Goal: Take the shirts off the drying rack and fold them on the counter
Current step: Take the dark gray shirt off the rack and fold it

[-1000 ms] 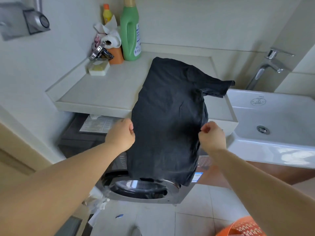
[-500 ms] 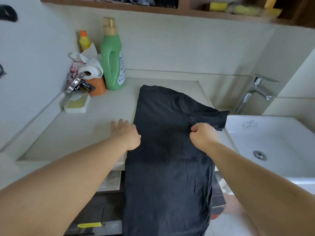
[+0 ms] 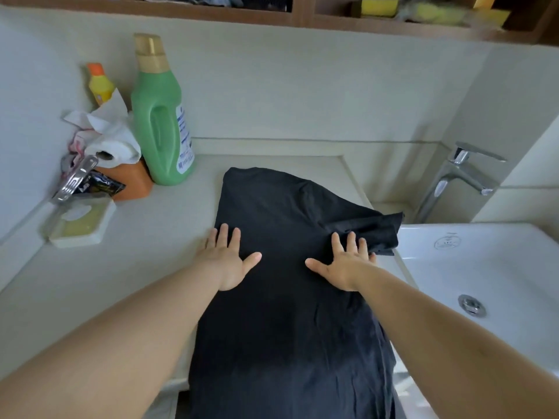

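Now my two hands lie flat on the black shirt [image 3: 284, 267], fingers straight and spread, gripping nothing. My left hand [image 3: 230, 263] presses the shirt's left edge, with its outer fingers reaching over onto the pale counter [image 3: 145, 261]. My right hand [image 3: 344, 264] presses near the right side, fingertips touching the sleeve [image 3: 375, 231] that sticks out toward the sink [image 3: 490, 267]. The shirt lies lengthwise on the counter, its far end close to the back wall, its near end hanging over the front edge toward me. At the counter's far left corner stand a green bottle [image 3: 160, 122] and, behind it to the left, a yellow bottle [image 3: 99, 86]; beside them are a paper roll [image 3: 112, 146], an orange tub [image 3: 133, 182] and a soap dish [image 3: 80, 225]. A tap [image 3: 459, 176] rises behind the sink, and a shelf [image 3: 302, 16] runs along the wall above.
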`<state>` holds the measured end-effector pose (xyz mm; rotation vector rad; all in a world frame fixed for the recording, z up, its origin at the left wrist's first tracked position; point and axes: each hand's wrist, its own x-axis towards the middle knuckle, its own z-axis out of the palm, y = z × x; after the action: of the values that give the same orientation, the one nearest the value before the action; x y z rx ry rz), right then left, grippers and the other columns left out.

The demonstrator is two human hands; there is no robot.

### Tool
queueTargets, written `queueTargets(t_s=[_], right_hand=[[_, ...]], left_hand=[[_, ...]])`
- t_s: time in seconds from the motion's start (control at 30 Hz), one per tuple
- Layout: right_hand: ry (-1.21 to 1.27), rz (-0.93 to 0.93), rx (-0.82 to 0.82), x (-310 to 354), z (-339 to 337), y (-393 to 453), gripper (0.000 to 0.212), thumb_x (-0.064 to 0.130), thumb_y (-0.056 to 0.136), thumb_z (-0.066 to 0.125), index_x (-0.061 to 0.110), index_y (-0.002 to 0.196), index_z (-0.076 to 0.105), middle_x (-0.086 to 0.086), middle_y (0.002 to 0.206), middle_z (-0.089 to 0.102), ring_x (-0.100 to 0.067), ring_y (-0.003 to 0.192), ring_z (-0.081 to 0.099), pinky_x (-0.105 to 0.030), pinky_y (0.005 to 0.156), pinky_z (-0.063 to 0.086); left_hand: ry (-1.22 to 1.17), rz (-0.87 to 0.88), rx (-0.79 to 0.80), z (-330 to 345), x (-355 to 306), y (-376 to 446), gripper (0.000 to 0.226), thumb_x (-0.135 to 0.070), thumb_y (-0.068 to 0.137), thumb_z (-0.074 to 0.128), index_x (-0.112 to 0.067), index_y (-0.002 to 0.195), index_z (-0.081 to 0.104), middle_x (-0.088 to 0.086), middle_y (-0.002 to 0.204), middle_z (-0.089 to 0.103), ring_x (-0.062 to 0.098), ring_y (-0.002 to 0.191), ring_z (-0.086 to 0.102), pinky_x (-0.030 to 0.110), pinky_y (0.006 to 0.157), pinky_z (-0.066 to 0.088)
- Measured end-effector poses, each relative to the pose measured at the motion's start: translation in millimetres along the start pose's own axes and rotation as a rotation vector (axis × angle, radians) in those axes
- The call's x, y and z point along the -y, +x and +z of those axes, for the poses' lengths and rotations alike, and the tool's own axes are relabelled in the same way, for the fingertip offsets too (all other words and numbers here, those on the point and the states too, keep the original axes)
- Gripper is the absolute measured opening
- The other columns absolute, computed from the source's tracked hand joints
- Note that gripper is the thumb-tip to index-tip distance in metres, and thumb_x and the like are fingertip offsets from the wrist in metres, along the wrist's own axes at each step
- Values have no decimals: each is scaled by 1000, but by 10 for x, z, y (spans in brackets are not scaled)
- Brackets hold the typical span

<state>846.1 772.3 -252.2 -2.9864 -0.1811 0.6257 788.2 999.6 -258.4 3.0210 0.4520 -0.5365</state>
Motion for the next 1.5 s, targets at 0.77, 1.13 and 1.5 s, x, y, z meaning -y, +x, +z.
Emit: queueTargets(t_s=[0.77, 1.13, 1.5], right_hand=[[1266, 418, -97, -836, -741, 1164, 42, 22, 70, 82, 3, 100, 59, -13, 96, 65, -33, 90, 65, -46, 87, 54], [947, 318, -348, -1055, -667, 1212, 37, 37, 90, 60, 4, 106, 62, -12, 99, 64, -33, 92, 60, -36, 80, 49], [872, 101, -479, -1182, -633, 1160, 24, 18, 90, 61, 12, 112, 54, -2, 98, 61, -24, 91, 58, -37, 82, 51]], left_hand=[[-50, 7, 184, -459, -1381, 731, 136, -99, 47, 38, -32, 143, -30, 2, 152, -36, 41, 138, -30, 65, 110, -9], [-71, 7, 176, -518, -1387, 775, 106, -95, 62, 12, -39, 145, -23, 6, 157, -23, 43, 142, -18, 64, 111, -7], [-78, 161, -38, -558, -1567, 1475, 102, -91, 69, 19, -36, 150, -8, -14, 157, -18, 32, 145, -17, 61, 113, -5]])
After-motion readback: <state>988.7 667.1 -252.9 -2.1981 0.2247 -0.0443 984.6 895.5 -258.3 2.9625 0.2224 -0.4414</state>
